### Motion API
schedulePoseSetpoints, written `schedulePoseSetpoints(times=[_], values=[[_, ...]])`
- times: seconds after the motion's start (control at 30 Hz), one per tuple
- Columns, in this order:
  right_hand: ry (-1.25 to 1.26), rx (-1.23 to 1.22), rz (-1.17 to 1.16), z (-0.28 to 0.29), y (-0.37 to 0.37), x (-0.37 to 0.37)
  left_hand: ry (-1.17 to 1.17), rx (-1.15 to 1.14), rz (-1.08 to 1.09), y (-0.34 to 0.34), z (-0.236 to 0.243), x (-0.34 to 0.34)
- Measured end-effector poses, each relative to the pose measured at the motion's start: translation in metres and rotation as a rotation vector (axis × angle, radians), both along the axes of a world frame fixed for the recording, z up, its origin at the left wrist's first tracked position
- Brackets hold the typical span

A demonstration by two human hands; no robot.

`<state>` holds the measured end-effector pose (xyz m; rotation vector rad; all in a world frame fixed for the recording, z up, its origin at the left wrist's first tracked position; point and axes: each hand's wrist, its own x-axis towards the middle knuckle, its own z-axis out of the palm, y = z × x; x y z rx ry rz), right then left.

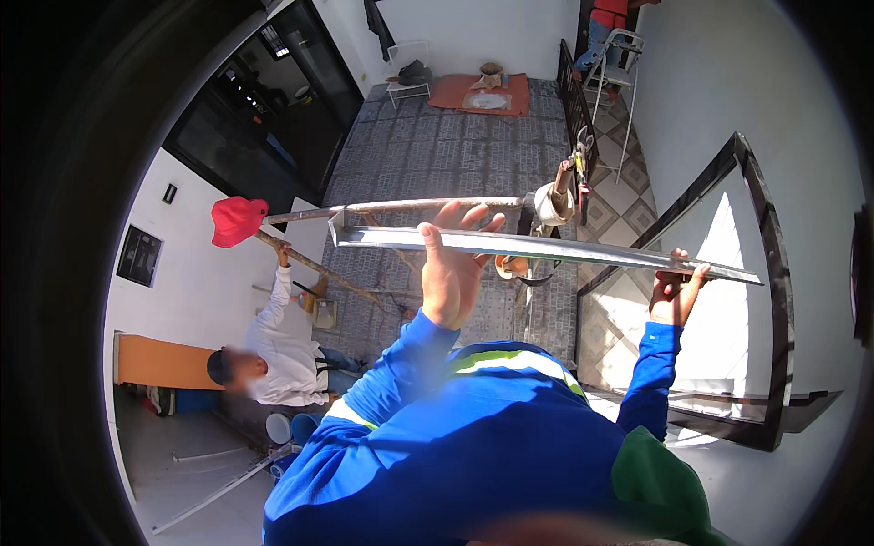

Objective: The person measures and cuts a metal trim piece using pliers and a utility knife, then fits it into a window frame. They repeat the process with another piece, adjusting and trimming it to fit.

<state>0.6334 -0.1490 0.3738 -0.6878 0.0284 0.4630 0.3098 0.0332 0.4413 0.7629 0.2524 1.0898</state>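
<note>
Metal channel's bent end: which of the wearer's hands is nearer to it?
Left. The left hand, fingers spread, is at the metal channel, to the right of the bent end; the right hand grips the channel near its opposite end.

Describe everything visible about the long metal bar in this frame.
The metal bar is long, straight, thin and silvery-grey, apparently bare metal, with lengthwise edges like a shallow channel and bright glints. A short piece turns upward at its left end; the right end tapers in view. It spans the picture crosswise, tilting slightly down to the right, held in the air. The right hand grips it near the right end; it crosses the open left hand.
</note>
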Motion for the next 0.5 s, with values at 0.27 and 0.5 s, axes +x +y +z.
schedulePoseSetpoints(times=[0.27,0.5], values=[[0.390,-0.376,0.744,-0.131,-0.001,-0.107,-0.268,0.081,0.333,0.086,0.027,-0.018],[-0.607,-1.042,1.568,-0.136,-0.021,-0.116,0.127,0.370,0.503,0.112,0.069,-0.050]])
